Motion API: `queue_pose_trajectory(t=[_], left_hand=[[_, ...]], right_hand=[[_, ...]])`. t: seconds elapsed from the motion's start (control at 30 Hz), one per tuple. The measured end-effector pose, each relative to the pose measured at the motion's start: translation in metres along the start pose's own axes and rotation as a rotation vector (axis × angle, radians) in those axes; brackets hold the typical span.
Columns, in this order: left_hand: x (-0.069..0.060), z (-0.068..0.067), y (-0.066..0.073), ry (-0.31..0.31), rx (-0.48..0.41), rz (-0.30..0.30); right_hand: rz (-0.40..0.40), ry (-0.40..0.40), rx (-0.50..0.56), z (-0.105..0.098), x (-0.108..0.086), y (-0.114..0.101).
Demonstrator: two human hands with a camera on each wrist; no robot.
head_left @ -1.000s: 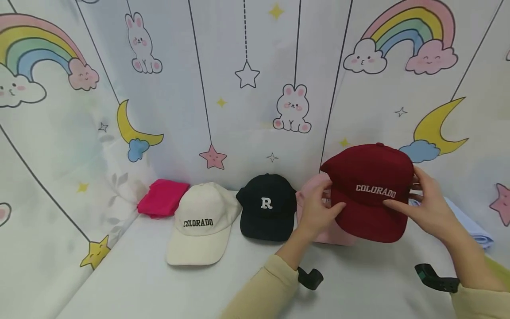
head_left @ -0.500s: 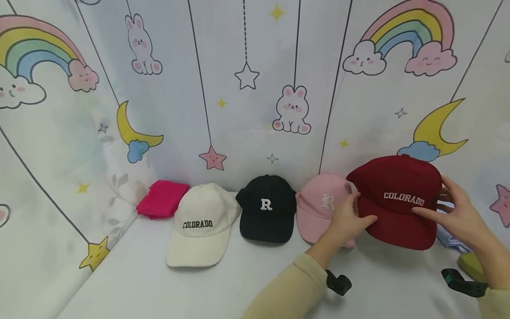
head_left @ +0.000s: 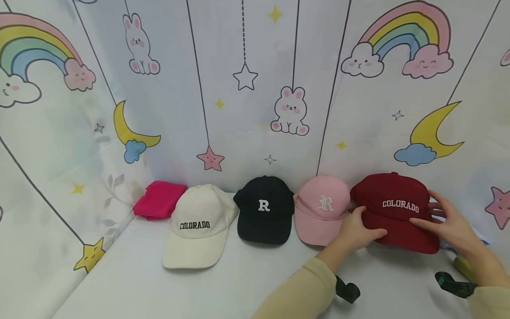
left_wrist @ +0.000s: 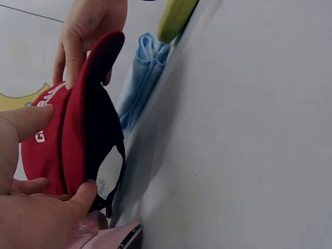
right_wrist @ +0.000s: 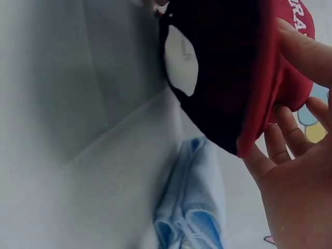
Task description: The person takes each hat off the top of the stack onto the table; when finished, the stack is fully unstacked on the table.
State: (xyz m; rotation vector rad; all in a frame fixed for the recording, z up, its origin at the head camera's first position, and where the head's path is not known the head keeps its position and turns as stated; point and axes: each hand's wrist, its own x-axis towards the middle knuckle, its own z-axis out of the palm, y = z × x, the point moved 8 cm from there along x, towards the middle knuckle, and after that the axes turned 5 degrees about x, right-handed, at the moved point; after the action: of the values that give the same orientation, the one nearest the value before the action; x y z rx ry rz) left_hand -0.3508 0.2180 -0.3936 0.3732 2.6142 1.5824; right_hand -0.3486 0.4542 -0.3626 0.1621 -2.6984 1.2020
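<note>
A dark red baseball cap (head_left: 392, 208) lettered COLORADO is held between both hands at the right end of a row of caps. My left hand (head_left: 354, 232) grips its left side, with the thumb over the brim. On the opposite side my right hand (head_left: 454, 223) pinches the cap, thumb in front and fingers behind. Both wrist views show the cap's dark inside and back opening; its brim (left_wrist: 78, 129) stands off the table in the left wrist view. Right beside the left hand sits a pink cap (head_left: 318, 206), partly covered by that hand.
Farther left stand a black cap (head_left: 264, 210) with an R, a cream cap (head_left: 201, 230) and a folded bright pink cloth (head_left: 159, 199). A folded light blue cloth (right_wrist: 192, 202) and a yellow-green object (head_left: 464, 268) lie at the right. A patterned backdrop (head_left: 239, 115) rises behind the white table (head_left: 191, 292).
Both hands have carried the red cap to the right and lowered it toward the table. The pink cap, mostly covered before, now shows. The other caps stay put.
</note>
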Motion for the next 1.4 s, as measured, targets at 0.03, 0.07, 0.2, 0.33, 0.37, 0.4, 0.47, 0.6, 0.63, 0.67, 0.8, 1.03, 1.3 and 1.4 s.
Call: queue_pose_trajectory(t=[0.03,0.07,0.2,0.33,0.37,0.4,0.47,0.6,0.63,0.67,0.8,1.03,1.3,1.4], left_hand=[[0.000,0.001,-0.001,-0.002,0.003,-0.008],[0.000,0.003,-0.003,-0.006,0.007,-0.016],[0.000,0.005,-0.008,-0.020,-0.004,-0.042],[-0.003,0.002,-0.014,-0.025,-0.016,-0.075],[-0.005,0.000,-0.016,-0.027,-0.020,-0.083],[-0.006,-0.002,-0.018,-0.028,-0.015,-0.088],[-0.010,-0.006,-0.019,-0.039,-0.007,-0.081],[-0.019,-0.021,-0.017,-0.066,-0.018,-0.017],[-0.021,-0.026,-0.016,-0.072,-0.029,0.002],[-0.023,-0.031,-0.015,-0.075,-0.038,0.016],[-0.032,-0.054,-0.014,-0.089,-0.079,0.066],[-0.046,-0.096,-0.027,-0.104,-0.159,0.102],[-0.061,-0.157,-0.037,-0.068,-0.081,0.227],[-0.067,-0.180,-0.041,-0.031,-0.054,0.256]], right_hand=[[-0.003,-0.014,-0.001,0.003,0.000,0.001],[-0.006,-0.027,-0.002,0.005,0.000,0.003],[-0.010,-0.082,-0.004,0.018,0.000,0.007],[0.011,-0.118,0.036,0.034,-0.001,0.011],[0.011,-0.122,0.047,0.037,-0.001,0.011],[0.008,-0.122,0.056,0.040,-0.001,0.012],[-0.008,-0.110,0.064,0.043,-0.002,0.013],[-0.050,-0.072,0.058,0.046,-0.001,0.015],[-0.060,-0.061,0.058,0.046,-0.001,0.015],[-0.069,-0.048,0.056,0.046,0.000,0.015],[-0.087,0.000,0.039,0.047,0.003,0.016],[-0.072,0.036,0.013,0.046,0.006,0.020],[-0.029,0.028,0.006,0.050,0.007,0.021],[-0.030,0.036,0.005,0.049,0.009,0.019]])
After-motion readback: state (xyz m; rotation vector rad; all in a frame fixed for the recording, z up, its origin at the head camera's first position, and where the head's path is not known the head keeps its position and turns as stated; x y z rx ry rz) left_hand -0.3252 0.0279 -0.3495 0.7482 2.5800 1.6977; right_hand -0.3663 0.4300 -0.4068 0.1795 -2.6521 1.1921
